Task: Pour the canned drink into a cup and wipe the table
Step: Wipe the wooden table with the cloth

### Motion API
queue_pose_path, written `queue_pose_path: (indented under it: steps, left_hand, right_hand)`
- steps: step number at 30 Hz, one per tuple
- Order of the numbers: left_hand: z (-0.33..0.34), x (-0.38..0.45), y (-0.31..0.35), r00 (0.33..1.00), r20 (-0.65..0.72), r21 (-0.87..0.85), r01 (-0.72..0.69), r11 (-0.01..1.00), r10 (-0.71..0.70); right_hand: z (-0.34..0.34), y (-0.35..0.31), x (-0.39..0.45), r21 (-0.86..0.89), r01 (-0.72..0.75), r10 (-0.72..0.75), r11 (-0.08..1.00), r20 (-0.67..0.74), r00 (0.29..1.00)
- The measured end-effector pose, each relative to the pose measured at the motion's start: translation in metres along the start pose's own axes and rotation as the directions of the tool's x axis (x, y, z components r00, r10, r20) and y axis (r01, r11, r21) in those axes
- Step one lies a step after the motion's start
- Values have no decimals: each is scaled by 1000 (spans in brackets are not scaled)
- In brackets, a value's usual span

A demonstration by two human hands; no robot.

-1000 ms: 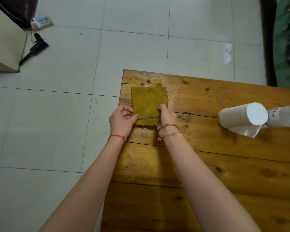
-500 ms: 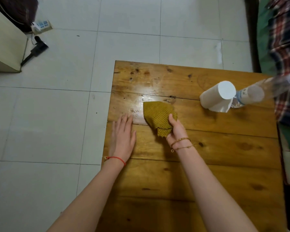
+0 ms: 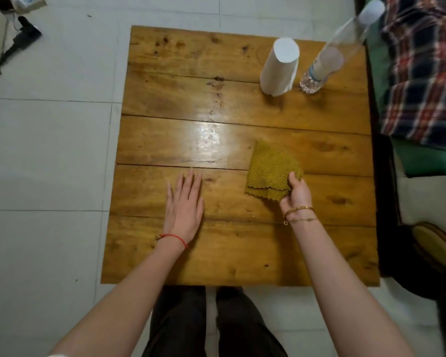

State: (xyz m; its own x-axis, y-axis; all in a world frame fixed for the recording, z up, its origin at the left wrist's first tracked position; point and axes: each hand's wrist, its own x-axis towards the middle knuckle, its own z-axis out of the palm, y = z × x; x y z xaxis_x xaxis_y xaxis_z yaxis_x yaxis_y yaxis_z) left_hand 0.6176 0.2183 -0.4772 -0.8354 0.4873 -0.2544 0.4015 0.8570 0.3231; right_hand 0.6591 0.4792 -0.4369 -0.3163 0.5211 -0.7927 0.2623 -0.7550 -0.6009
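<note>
While the left hand [image 3: 184, 206] lies flat on the table [image 3: 165, 253], fingers straight and palm down as it did half a second ago, the right hand [image 3: 295, 193] pinches the near corner of the cloth [image 3: 272, 171] and has dragged it rightward across the boards. A second ago both hands held the cloth spread out near the far left corner; half a second ago it sat just beside the left hand; now it lies well apart from that hand, right of centre, partly bunched under the right thumb and fingers. A wet-looking sheen [image 3: 206, 140] shows on the middle plank where the cloth passed, so the wiping seems well underway, with the left and middle of the table likely covered and the right edge and near planks probably still to do. Neither a can nor a cup is in view; at the far right stand only a paper roll [image 3: 281, 65] and a clear bottle [image 3: 327, 60], close together, so the pouring step cannot be judged from here.
</note>
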Motion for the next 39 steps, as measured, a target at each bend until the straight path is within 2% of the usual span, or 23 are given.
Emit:
queue_pose_path:
  steps: [5,11,13,17,19,22,24,26,29,33,39]
  left_hand:
    - [15,-27,26,1000,-3,25,10,1000,-10]
    - [34,-38,45,1000,20,47,17,999,-18]
    - [39,-40,50,999,29,52,21,998,-23]
    - [48,-43,55,999,23,88,39,995,-42]
    - [50,-44,58,998,11,99,55,994,-57]
    - [50,-45,60,999,0,107,49,993,-49]
    - [50,-46,61,999,-4,112,45,993,-45]
    - [51,-45,61,999,-12,123,50,991,-49]
    - [54,-41,59,998,-36,142,53,988,-48]
    - [58,-35,56,999,-41,153,37,988,-31]
    - [60,-34,53,998,-57,161,36,986,-27]
  right_hand:
    - [-45,1,-1,-152,152,-162,977,-51,986]
    - [-85,8,11,-257,238,-267,936,-81,960]
    - [-95,11,14,-383,278,-331,881,-80,940]
    - [-109,15,8,-642,294,-430,708,-62,900]
    - [-112,18,0,-785,352,-551,509,17,834]
    - [-116,26,-4,-911,392,-682,127,207,702]
    - [-113,29,-1,-906,422,-677,-36,333,657]
    - [-105,31,5,-873,463,-629,-154,448,635]
    - [-83,33,20,-837,475,-514,-271,543,664]
    - [-63,43,36,-843,394,-447,-367,531,720]
    - [-88,50,34,-793,452,-423,-408,603,676]
